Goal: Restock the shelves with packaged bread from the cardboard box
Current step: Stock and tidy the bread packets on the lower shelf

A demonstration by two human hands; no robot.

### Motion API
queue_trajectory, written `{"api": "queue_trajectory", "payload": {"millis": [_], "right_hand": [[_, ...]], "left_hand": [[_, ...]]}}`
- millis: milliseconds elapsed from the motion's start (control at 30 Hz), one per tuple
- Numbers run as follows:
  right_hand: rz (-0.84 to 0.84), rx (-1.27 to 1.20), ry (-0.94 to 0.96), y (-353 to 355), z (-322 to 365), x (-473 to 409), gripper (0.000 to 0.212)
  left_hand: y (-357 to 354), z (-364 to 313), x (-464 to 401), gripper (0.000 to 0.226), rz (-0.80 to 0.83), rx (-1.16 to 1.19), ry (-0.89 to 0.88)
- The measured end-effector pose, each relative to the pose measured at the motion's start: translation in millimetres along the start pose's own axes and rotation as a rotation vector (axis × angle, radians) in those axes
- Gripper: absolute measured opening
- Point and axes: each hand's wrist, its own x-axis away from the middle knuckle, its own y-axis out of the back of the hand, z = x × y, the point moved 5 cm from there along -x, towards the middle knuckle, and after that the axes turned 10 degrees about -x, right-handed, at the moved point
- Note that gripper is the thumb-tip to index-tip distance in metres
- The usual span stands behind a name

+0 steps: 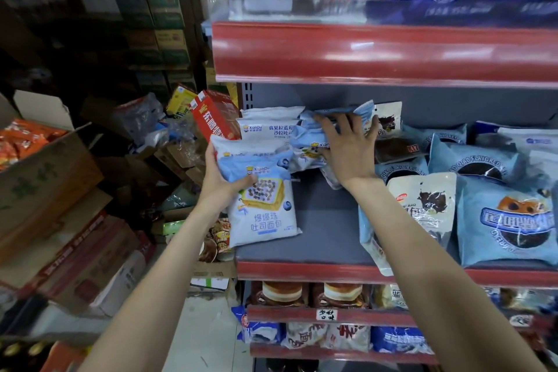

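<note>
My left hand point(222, 178) grips a stack of light-blue and white toast bread packets point(259, 205) at the left end of the grey middle shelf point(317, 220). The packets' lower edge rests on the shelf. My right hand point(347, 148) lies with spread fingers on a pile of similar blue-white bread packets point(308, 142) at the back of the same shelf. More white packets point(268, 124) stand behind, against the shelf's back wall. An open cardboard box point(45, 172) with orange packets sits at the left.
Blue chocolate-bread bags point(507, 220) and a white bag point(422, 205) fill the shelf's right half. The red shelf edge point(377, 51) above hangs close over my hands. A red carton point(216, 118) leans beside the shelf. Cartons and stacked boxes crowd the floor at the left. Lower shelves hold cakes.
</note>
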Motion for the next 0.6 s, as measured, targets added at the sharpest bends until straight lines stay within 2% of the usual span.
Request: {"api": "queue_trajectory", "payload": {"millis": [133, 333, 433, 533, 600], "right_hand": [[0.023, 0.004, 0.015, -2, 0, 1, 0.081], [0.059, 0.014, 0.055, -5, 4, -4, 0.076], [0.066, 0.010, 0.067, -5, 1, -7, 0.073], [0.064, 0.029, 0.075, -4, 3, -7, 0.070], [0.043, 0.016, 0.088, -2, 5, -6, 0.068]], "left_hand": [[5, 9, -14, 0.110, -0.044, -0.003, -0.005], [-28, 4, -36, 0.120, 0.061, -0.167, -0.057], [-28, -1, -34, 0.117, -0.092, -0.410, -0.056], [-30, 1, -21, 0.111, -0.149, -0.364, -0.039], [-36, 7, -14, 0.129, -0.051, -0.239, -0.029]]}}
